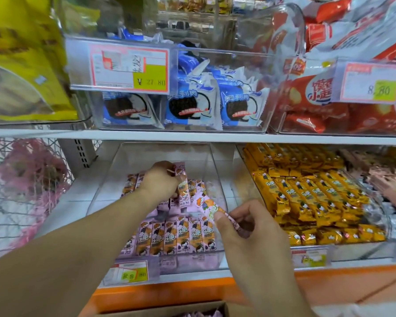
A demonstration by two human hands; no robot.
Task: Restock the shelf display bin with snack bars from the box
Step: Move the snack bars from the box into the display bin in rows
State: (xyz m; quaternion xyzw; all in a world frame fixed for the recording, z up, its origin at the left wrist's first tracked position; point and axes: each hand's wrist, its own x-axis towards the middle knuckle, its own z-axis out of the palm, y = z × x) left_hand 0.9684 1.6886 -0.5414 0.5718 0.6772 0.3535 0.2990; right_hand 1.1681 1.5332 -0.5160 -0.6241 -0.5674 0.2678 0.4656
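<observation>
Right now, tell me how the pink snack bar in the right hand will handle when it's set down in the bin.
The pink snack bar probably stays stiff: it juts straight from the right hand without sagging. It looks light, held by a fingertip pinch. Its glossy wrapper may slide on the clear bin or on the bars already laid there.

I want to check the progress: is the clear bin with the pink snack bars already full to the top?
No, the clear bin holds pink snack bars only low on its floor, well below its rim.

Upper price tag (pixel 129 69) reads ¥27.80; right price tag (pixel 373 83) reads 8.80.
</observation>
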